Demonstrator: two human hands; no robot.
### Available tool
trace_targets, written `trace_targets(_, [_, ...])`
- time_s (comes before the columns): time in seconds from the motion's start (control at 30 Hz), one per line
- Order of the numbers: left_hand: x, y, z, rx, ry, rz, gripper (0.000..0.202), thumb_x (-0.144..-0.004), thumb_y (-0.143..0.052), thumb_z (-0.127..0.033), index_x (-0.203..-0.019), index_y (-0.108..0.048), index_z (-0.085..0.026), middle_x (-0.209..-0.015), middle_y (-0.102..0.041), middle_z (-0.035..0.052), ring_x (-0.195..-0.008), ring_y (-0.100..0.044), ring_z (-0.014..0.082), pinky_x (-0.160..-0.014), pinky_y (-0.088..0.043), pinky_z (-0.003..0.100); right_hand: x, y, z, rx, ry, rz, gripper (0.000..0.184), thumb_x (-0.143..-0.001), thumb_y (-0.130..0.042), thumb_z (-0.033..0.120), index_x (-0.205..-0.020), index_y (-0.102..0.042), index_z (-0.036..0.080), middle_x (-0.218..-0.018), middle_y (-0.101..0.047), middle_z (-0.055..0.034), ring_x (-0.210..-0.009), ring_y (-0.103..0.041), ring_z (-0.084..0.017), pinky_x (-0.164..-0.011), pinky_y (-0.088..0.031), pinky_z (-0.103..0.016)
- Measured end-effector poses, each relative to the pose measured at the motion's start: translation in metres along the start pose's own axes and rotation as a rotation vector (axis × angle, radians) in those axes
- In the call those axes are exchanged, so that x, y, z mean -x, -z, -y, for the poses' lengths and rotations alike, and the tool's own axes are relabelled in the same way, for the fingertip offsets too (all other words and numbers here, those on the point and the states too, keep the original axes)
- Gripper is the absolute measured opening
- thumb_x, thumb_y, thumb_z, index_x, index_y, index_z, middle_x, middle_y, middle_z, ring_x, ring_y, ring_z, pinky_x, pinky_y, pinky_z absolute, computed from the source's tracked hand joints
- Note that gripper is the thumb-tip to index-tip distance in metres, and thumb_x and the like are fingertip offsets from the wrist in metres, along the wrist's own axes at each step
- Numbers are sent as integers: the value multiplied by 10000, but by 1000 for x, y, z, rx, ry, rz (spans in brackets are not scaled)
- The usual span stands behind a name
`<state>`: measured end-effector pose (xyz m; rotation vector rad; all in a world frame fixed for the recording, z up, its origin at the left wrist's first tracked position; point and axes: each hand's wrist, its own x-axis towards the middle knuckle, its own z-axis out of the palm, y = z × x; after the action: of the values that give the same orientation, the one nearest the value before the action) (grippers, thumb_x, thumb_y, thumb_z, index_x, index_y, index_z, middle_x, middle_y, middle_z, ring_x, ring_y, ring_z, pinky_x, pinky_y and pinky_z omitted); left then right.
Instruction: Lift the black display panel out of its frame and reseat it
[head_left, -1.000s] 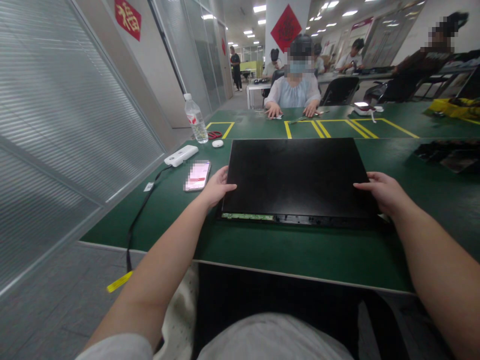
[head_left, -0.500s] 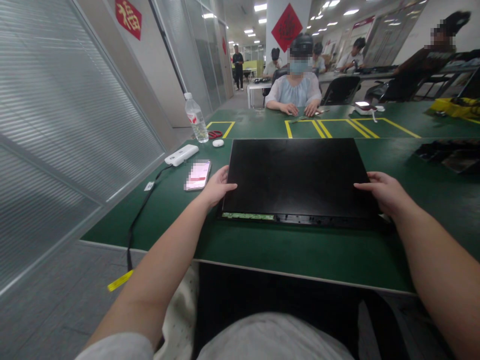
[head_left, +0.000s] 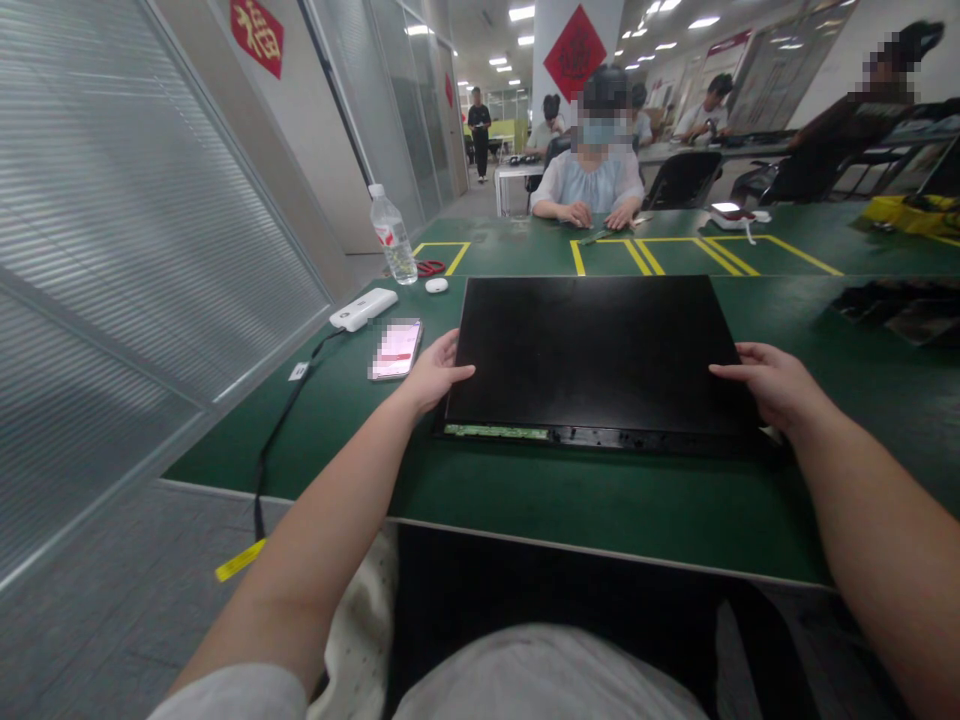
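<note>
A large flat black display panel (head_left: 596, 350) lies on the green table (head_left: 570, 495) in front of me. A strip of green circuit board shows along its near edge. My left hand (head_left: 431, 375) grips the panel's left edge, thumb on top and fingers curled under. At the right edge my right hand (head_left: 769, 385) holds the panel the same way, near its front corner. Both forearms reach in from the bottom of the view.
Left of the panel lie a phone (head_left: 395, 350), a white power bank (head_left: 363, 309) with a black cable, a water bottle (head_left: 391, 238), red scissors and a small white case. Dark items (head_left: 896, 308) sit at the right. A person (head_left: 592, 175) sits across the table; others work behind.
My hands and the panel have stayed where they were. The person across the table drew both hands closer together.
</note>
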<state>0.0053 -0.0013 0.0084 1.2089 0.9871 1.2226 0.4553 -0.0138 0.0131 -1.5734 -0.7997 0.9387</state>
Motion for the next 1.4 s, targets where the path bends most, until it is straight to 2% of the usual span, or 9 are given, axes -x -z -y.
trace_targets(0.57, [-1,0,-1,4,25,-13,843,-589,-762,22,-1385,-568,-174,-1381,-663,137,-1366,-562,331,-1173,-428,481,7,-3,3,-8,-5,-25,357,-601,-735,-66,-819,-661,206,-782,-719,14,-663,-674,-113,-552,-561,-173])
trace_targets(1.4, [0,0,-1,11,31,-19,808,-579,-756,33,-1339,-576,-171,-1330,-693,113,-1316,-607,318,-1164,-437,477,3,-2,0,23,-4,-12,339,-614,-736,-23,-857,-650,198,-769,-712,4,-633,-668,-131,-543,-568,-217])
